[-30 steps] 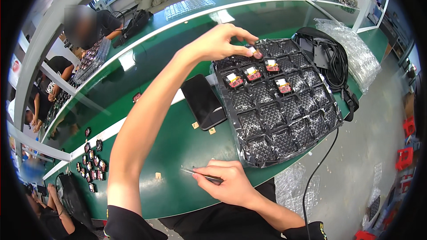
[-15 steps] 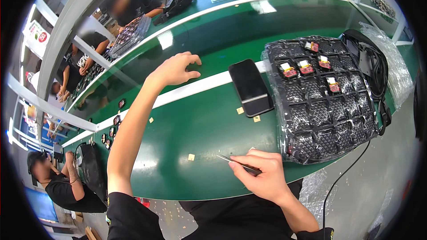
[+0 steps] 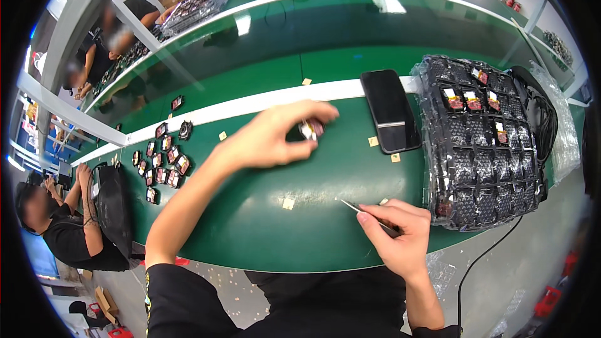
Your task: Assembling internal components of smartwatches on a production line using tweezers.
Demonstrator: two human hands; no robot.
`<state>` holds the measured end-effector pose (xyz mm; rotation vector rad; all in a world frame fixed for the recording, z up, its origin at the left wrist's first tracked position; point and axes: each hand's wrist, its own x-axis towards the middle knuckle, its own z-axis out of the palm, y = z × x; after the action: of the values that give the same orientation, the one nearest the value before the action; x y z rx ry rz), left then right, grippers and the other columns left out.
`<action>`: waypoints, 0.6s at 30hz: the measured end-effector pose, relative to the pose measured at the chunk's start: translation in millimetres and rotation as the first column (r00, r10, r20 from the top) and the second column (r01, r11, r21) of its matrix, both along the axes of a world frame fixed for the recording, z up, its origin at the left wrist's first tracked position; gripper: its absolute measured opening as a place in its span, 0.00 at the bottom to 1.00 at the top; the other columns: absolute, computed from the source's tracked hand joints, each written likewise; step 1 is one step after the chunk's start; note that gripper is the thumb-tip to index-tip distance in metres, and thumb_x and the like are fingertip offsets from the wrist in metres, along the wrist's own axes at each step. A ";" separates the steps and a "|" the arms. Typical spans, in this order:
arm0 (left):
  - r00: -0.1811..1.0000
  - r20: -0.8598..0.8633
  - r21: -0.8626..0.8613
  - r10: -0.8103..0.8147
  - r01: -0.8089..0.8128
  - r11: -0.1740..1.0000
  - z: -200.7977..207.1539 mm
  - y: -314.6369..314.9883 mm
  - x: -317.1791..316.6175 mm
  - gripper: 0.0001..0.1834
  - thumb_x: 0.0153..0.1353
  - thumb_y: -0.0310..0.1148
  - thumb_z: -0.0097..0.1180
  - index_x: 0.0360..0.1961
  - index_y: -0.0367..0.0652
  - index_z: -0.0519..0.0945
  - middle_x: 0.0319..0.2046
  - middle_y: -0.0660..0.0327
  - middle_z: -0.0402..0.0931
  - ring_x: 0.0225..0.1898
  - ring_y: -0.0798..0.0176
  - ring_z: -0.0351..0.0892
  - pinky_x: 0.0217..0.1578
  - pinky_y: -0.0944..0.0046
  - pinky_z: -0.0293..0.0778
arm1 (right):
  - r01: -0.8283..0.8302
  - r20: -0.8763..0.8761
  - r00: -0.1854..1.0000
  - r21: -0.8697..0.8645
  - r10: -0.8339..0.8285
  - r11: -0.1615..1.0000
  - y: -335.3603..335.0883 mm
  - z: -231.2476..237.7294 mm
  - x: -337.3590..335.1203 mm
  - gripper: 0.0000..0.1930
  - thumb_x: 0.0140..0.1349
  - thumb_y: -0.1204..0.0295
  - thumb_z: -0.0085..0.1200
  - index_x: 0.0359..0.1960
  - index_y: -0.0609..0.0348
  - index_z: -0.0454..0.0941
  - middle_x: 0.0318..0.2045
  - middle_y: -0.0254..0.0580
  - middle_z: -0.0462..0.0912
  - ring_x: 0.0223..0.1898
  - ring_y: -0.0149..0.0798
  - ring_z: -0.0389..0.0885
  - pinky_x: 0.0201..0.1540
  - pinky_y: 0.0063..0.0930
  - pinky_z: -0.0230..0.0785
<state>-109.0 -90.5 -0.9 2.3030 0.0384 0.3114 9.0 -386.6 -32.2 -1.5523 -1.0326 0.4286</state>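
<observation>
Left hand (image 3: 270,134), one: pinches one red-and-white electronic module (image 3: 311,129), blurred, above the green table (image 3: 250,228). Right hand (image 3: 400,233), one: clasps tweezers (image 3: 352,206), one. Loose modules (image 3: 166,143), leftward: about thirteen. Black pocketed tray (image 3: 461,183), one: five modules (image 3: 472,101) plainly visible. Step, apparently: module transfer; next move likely calls for steady placing.

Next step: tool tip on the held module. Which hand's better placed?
Right, I'd judge: the right hand already holds the thin tweezer-like tool, pointing up and left. The left hand is occupied, with the small electronic module between thumb and fingers.
</observation>
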 end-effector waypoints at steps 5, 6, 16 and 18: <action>0.997 -0.005 -0.038 -0.071 0.071 0.997 -7.8 -43.1 -46.1 0.37 0.57 0.19 0.69 0.70 0.39 0.80 0.64 0.51 0.81 0.59 0.48 0.85 0.63 0.52 0.81 | -0.002 -0.001 1.000 -0.020 0.002 1.000 4.5 1.7 -2.3 0.08 0.62 0.84 0.73 0.42 0.68 0.94 0.22 0.36 0.84 0.20 0.22 0.75 0.23 0.21 0.59; 0.995 0.089 0.011 -0.040 0.040 0.999 -9.2 -46.3 -50.9 0.38 0.56 0.22 0.73 0.71 0.40 0.79 0.65 0.50 0.80 0.61 0.45 0.83 0.65 0.50 0.79 | 0.000 0.004 1.000 -0.019 0.000 1.000 4.8 2.8 -2.4 0.08 0.61 0.84 0.73 0.42 0.68 0.94 0.22 0.36 0.84 0.20 0.22 0.75 0.23 0.21 0.59; 0.988 0.016 0.201 0.152 -0.152 0.968 -23.2 -35.5 -75.8 0.35 0.52 0.31 0.84 0.63 0.41 0.86 0.55 0.56 0.80 0.56 0.50 0.80 0.59 0.52 0.76 | 0.010 0.010 1.000 -0.024 -0.010 1.000 5.3 -1.8 -2.8 0.09 0.61 0.86 0.73 0.43 0.69 0.93 0.22 0.36 0.82 0.20 0.22 0.73 0.23 0.21 0.57; 0.987 0.016 0.148 0.159 -0.159 0.976 -23.9 -31.7 -74.9 0.32 0.53 0.29 0.83 0.60 0.40 0.87 0.54 0.57 0.81 0.52 0.53 0.82 0.58 0.53 0.76 | 0.005 0.023 1.000 -0.026 -0.005 1.000 5.9 -0.7 -4.0 0.09 0.61 0.86 0.73 0.43 0.70 0.93 0.22 0.36 0.82 0.20 0.22 0.72 0.23 0.21 0.57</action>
<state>-183.9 -122.2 -24.8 2.4525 0.2044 0.4136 5.0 -380.8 -32.9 -1.5853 -1.0440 0.4233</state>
